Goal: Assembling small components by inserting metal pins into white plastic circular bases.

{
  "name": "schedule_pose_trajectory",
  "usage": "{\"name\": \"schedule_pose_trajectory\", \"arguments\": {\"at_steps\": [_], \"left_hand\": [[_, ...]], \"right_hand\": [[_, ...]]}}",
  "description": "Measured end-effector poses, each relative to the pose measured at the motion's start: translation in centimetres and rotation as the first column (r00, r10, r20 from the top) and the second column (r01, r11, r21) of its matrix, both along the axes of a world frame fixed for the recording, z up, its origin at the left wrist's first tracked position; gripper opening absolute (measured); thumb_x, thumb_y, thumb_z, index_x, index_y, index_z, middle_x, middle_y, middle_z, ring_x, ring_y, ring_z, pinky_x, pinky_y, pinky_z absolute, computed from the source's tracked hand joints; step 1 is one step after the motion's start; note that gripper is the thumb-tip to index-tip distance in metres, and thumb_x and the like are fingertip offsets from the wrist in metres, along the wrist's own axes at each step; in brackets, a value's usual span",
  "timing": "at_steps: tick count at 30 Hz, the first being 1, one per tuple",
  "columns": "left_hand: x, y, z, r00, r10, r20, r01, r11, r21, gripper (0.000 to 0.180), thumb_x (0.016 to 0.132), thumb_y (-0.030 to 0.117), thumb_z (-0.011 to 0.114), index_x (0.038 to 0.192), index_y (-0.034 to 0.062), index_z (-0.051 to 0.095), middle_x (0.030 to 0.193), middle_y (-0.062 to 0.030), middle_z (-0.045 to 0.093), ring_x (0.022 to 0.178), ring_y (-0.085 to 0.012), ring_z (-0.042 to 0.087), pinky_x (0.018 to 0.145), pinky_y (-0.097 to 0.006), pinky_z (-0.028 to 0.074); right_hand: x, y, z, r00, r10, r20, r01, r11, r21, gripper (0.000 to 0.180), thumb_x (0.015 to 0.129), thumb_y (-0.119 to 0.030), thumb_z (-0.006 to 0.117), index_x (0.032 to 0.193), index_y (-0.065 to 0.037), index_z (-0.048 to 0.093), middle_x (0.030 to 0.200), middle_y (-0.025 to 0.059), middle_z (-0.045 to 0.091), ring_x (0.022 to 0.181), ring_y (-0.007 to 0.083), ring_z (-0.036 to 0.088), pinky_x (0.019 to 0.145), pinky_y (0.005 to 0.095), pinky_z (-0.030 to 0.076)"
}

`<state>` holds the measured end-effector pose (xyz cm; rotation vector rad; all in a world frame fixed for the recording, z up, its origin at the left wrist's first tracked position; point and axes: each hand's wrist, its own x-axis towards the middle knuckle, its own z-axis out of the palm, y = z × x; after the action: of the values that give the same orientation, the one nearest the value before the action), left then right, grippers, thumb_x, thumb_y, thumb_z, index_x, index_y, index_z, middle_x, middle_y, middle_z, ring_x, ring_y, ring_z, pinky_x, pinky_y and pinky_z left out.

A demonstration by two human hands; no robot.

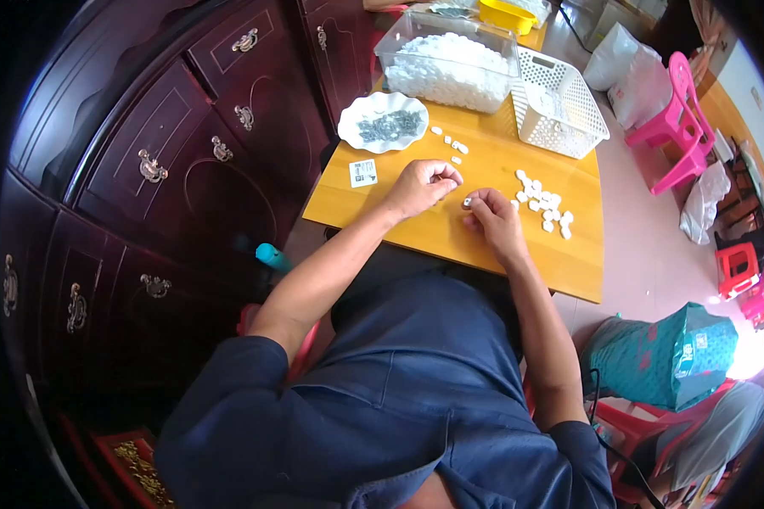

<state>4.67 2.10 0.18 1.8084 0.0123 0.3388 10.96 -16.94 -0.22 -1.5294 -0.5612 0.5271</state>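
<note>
My left hand [426, 187] is over the near part of the wooden table [407, 231], its thumb and forefinger pinched together. Whatever may be between those fingertips is too small to make out. Just to its right, my right hand [496, 224] grips a small white plastic piece [468, 203] with a dark spot on it. Loose white pieces [545, 202] lie scattered to the right of my right hand. A short row of similar white pieces [456, 146] sits beyond my left hand. Small dark greyish bits [390, 125] fill the middle of a scalloped white plate [348, 129] at the far left.
A clear bin [508, 68] heaped with white pieces stands at the back, beside a white perforated basket [590, 127]. A square printed card [362, 173] lies near the left edge. Dark cabinets [187, 153] flank the table; a teal bag [645, 352] and pink chair [679, 127] are right.
</note>
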Motion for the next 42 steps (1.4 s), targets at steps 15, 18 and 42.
{"name": "schedule_pose_trajectory", "arguments": {"at_steps": [15, 18, 42], "left_hand": [[-0.5, -1.0, 0.4, 0.997, -0.075, 0.021, 0.074, 0.996, 0.045, 0.009, 0.093, 0.000, 0.060, 0.101, 0.0034, 0.062, 0.078, 0.0051, 0.057, 0.061, -0.0008, 0.048, 0.053, -0.018, 0.040], [-0.4, -1.1, 0.5, 0.995, -0.095, 0.035, 0.092, 0.993, 0.075, 0.009, 0.093, 0.000, 0.061, 0.102, 0.0032, 0.062, 0.079, 0.0049, 0.057, 0.061, -0.0008, 0.048, 0.053, -0.018, 0.040], [0.0, -1.1, 0.1, 0.993, -0.116, 0.023, 0.114, 0.991, 0.067, 0.014, 0.090, -0.002, 0.066, 0.103, 0.0017, 0.062, 0.084, 0.0024, 0.062, 0.073, -0.0021, 0.058, 0.066, -0.018, 0.049]], "right_hand": [[-0.2, -0.1, -0.6, 1.000, -0.024, 0.010, 0.024, 1.000, -0.007, 0.020, 0.093, -0.013, 0.064, 0.109, -0.003, 0.069, 0.079, -0.0004, 0.064, 0.068, 0.0059, 0.058, 0.062, 0.0211, 0.048], [0.0, 0.0, -0.7, 0.999, -0.024, -0.021, 0.026, 0.997, 0.076, 0.021, 0.092, -0.010, 0.065, 0.112, -0.003, 0.064, 0.081, -0.0003, 0.063, 0.068, 0.0065, 0.059, 0.063, 0.0211, 0.049], [0.4, 0.8, -1.8, 0.996, -0.071, -0.049, 0.080, 0.974, 0.211, 0.019, 0.086, 0.000, 0.069, 0.089, -0.007, 0.052, 0.070, -0.0022, 0.057, 0.059, 0.0056, 0.055, 0.053, 0.0203, 0.044]]}}
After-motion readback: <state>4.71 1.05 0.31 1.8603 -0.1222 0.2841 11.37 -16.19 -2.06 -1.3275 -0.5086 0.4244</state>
